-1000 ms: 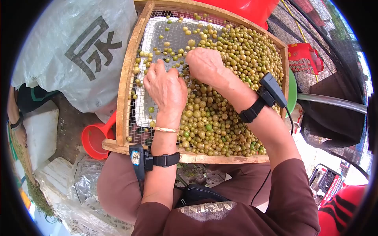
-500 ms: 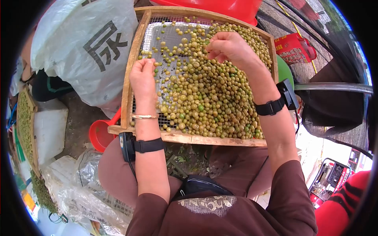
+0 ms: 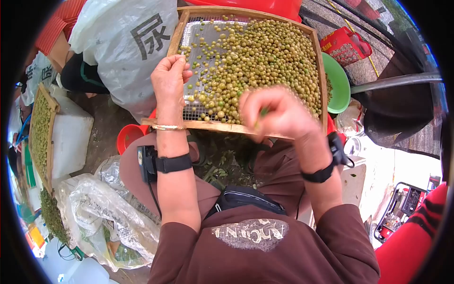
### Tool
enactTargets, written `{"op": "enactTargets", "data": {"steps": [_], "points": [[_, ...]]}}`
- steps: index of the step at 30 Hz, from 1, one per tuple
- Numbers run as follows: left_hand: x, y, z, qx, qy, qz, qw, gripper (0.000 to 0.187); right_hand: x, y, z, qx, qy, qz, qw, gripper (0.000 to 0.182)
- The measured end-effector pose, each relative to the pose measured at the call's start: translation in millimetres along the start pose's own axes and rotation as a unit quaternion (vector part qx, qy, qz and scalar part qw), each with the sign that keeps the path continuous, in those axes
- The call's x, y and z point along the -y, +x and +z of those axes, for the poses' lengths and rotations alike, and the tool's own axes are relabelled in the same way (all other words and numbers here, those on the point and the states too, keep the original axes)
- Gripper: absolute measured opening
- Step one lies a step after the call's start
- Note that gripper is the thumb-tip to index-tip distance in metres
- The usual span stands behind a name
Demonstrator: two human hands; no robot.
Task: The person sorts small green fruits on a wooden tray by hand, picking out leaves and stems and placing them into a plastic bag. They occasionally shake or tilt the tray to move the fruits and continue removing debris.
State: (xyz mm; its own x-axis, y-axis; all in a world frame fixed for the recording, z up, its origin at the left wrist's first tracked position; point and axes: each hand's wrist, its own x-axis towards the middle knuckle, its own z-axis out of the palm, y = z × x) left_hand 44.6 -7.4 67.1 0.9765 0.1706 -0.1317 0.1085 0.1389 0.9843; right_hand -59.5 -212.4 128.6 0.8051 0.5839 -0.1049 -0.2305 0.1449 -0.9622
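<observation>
Small round yellow-green fruits (image 3: 279,57) lie heaped on a wood-framed wire-mesh screen (image 3: 208,124), thinning out toward its left side. My left hand (image 3: 170,80) is at the screen's left edge, thumb and fingers pinched together; what they hold, if anything, is too small to make out. Over the screen's front edge, my right hand (image 3: 281,113) is blurred by motion with its fingers curled in. A small green piece (image 3: 263,112), possibly a leaf, shows between those fingers.
A white plastic sack (image 3: 118,47) stands left of the screen. Red scoop (image 3: 128,137) sits below it. A green basin (image 3: 339,85) and a red bag (image 3: 345,45) are on the right. Another fruit-covered screen (image 3: 41,135) stands far left. Leaves litter the ground between my knees.
My right hand has come back from above the fruit heap toward my body, with a green piece now showing in its fingers. The left hand stays pinched near the screen's left edge. The view has shifted.
</observation>
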Motion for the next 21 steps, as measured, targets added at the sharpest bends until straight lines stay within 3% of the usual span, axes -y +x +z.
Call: {"op": "enactTargets", "data": {"steps": [1, 2, 3, 5, 6, 8, 9, 11, 13, 15, 17, 19, 21], "points": [[-3, -5, -5, 0.001, 0.001, 0.002, 1.0, 0.008, -33, -3, 12, 0.077, 0.048, 0.08, 0.993, 0.012], [-4, -11, -9, 0.016, -0.031, 0.007, 0.999, 0.008, -84, 0, 24, 0.078, -0.212, 0.083, 0.971, 0.013], [-5, -18, -12, 0.032, -0.064, 0.012, 0.997, 0.007, -134, -2, 34, 0.074, -0.457, 0.082, 0.883, 0.014], [-11, -30, -22, 0.045, -0.094, 0.005, 0.995, 0.006, -194, -21, 49, -0.088, -0.721, 0.134, 0.674, 0.017], [-12, -35, -28, 0.042, -0.108, 0.01, 0.993, 0.006, -182, -20, 49, -0.085, -0.724, 0.131, 0.672, 0.017], [-12, -48, -40, 0.042, -0.102, 0.022, 0.994, 0.01, -140, -16, 56, -0.01, -0.459, 0.178, 0.87, 0.015], [-16, -58, -42, 0.041, -0.1, 0.026, 0.994, 0.01, -133, -15, 58, -0.03, -0.494, 0.185, 0.849, 0.016], [-23, -85, -40, 0.114, 0.08, 0.02, 0.99, 0.011, -153, -23, 46, -0.062, -0.564, 0.115, 0.815, 0.019], [-10, -106, -39, 0.218, 0.287, 0.033, 0.932, 0.014, -144, -33, 40, -0.049, -0.577, 0.112, 0.808, 0.019], [22, -124, -45, 0.283, 0.41, 0.146, 0.855, 0.018, -127, -36, 34, -0.035, -0.595, 0.133, 0.792, 0.018], [46, -138, -49, 0.271, 0.471, 0.195, 0.817, 0.019, -104, -29, 25, -0.107, -0.572, 0.127, 0.803, 0.016], [49, -146, -40, 0.278, 0.494, 0.147, 0.811, 0.022, -99, -17, 19, -0.213, -0.603, -0.003, 0.769, 0.013], [48, -150, -29, 0.272, 0.553, 0.102, 0.781, 0.025, -109, 2, 6, -0.203, -0.595, -0.075, 0.774, 0.012]]}}
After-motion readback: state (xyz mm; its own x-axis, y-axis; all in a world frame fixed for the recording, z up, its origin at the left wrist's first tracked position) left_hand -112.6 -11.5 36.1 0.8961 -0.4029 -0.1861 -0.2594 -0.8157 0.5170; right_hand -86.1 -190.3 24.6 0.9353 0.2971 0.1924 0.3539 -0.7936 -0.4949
